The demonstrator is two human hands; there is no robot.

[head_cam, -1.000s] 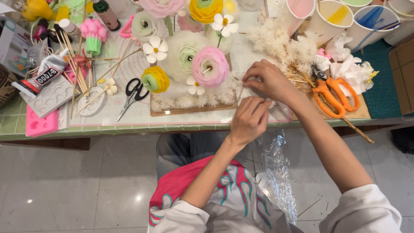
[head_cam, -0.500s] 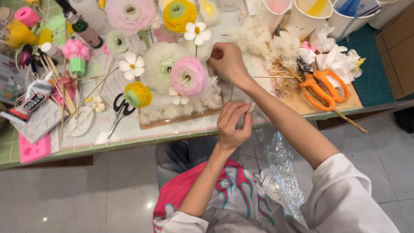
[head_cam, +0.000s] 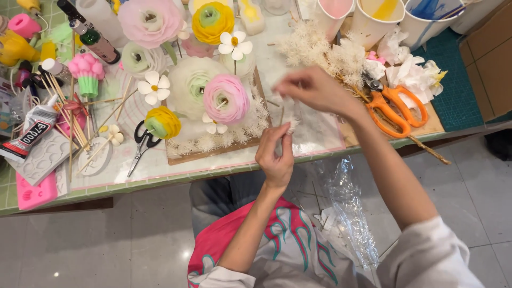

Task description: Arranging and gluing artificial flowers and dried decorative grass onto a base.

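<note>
Thin wooden stick [head_cam: 281, 116] pinched upright in left hand [head_cam: 276, 154], above table edge [head_cam: 160, 180]; right hand [head_cam: 314, 89] blurred, fingers closed at stick's fluffy white tip, beside orange-handled scissors [head_cam: 397, 106].

Only real open spot is the clear mat [head_cam: 320, 133] right in front, between the flower board [head_cam: 213, 152] and the orange scissors [head_cam: 397, 106]. Left side's jammed with sticks [head_cam: 69, 122], black scissors [head_cam: 141, 144] and a glue tube [head_cam: 32, 133]. Paint cups [head_cam: 373, 18] and fluffy white sprigs [head_cam: 325, 50] block the back.
</note>
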